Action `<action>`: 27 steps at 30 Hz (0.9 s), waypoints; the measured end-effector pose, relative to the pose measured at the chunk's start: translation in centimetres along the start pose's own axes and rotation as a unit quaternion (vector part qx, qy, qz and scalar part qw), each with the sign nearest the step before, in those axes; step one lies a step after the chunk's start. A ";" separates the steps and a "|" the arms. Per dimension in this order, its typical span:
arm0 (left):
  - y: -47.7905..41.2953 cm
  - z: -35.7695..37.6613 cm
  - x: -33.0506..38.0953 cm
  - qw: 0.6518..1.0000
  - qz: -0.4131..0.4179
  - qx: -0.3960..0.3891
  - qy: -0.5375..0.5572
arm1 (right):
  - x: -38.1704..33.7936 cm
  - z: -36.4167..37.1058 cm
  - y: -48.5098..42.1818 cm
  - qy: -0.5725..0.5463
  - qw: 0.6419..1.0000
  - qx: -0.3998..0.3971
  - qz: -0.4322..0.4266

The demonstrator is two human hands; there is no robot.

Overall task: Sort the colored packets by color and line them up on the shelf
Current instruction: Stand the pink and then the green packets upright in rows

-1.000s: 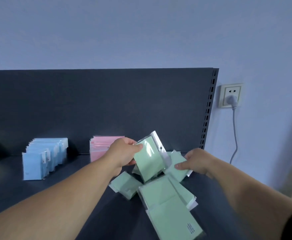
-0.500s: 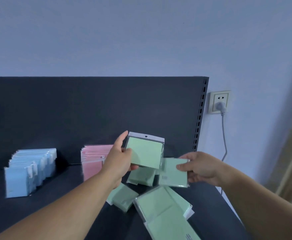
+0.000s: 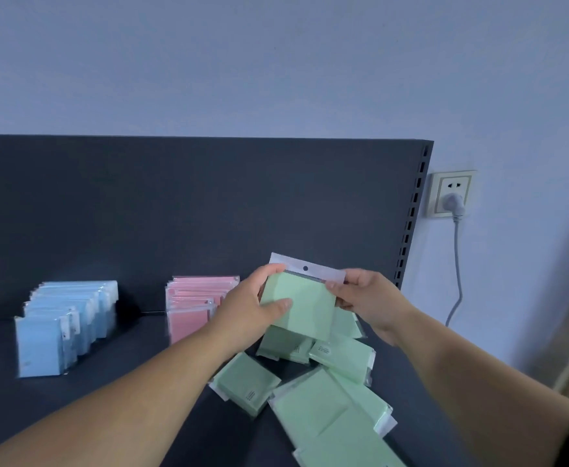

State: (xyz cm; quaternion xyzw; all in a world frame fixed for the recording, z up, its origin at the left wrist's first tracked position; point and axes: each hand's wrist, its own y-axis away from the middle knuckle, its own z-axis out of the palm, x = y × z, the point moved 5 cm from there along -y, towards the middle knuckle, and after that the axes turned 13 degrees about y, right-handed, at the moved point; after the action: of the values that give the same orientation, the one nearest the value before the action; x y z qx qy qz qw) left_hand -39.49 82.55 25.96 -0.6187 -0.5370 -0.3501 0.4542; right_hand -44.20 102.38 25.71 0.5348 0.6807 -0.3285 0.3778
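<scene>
Both hands hold upright green packets (image 3: 305,299) above the shelf; how many I cannot tell. My left hand (image 3: 254,306) grips the left edge, thumb across the front. My right hand (image 3: 365,298) pinches the top right corner by the clear hang tab. Under them a loose pile of green packets (image 3: 330,389) lies flat on the dark shelf (image 3: 114,392). A row of pink packets (image 3: 192,306) stands just left of my left hand, and a row of blue packets (image 3: 60,328) stands further left.
The dark back panel (image 3: 192,214) rises behind the rows, with a slotted upright (image 3: 411,217) at its right end. A wall socket (image 3: 451,193) with a plugged grey cable (image 3: 457,264) sits on the wall to the right.
My right hand has brought its green packet up against the one in my left hand; both hands now hold them together. The view has shifted, and the yellow packets at far left have left it.
</scene>
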 end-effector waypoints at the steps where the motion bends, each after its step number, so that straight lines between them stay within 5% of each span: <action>1: -0.4 -0.2 0.1 1.000 -0.002 -0.004 -0.017 | -0.2 0.0 -0.4 -0.015 1.000 0.000 -0.006; 8: -1.4 -0.6 0.5 0.988 -0.013 0.069 -0.139 | 0.1 0.4 -2.2 -0.024 1.000 0.008 0.004; 10: -1.5 -0.6 0.3 0.984 0.003 0.091 -0.151 | 1.3 -0.1 -2.5 0.119 0.992 0.024 0.025; 14: -1.5 -0.6 0.2 0.983 0.021 0.112 -0.141 | 4.3 0.0 -2.5 0.396 0.912 -0.089 0.067; 22: -1.3 -0.6 0.3 0.981 0.013 0.160 -0.109 | 5.5 -0.8 -1.9 0.402 0.904 -0.060 0.135; 27: -1.2 -0.9 1.1 0.978 0.033 0.191 -0.073 | 5.3 -1.3 -1.1 0.281 0.951 0.017 0.130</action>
State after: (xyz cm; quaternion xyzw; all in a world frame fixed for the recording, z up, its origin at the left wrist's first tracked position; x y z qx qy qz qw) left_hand -40.44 82.07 27.47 -0.5620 -0.6045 -0.1797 0.5351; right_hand -46.25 105.78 21.76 0.6956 0.6782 -0.1243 0.2018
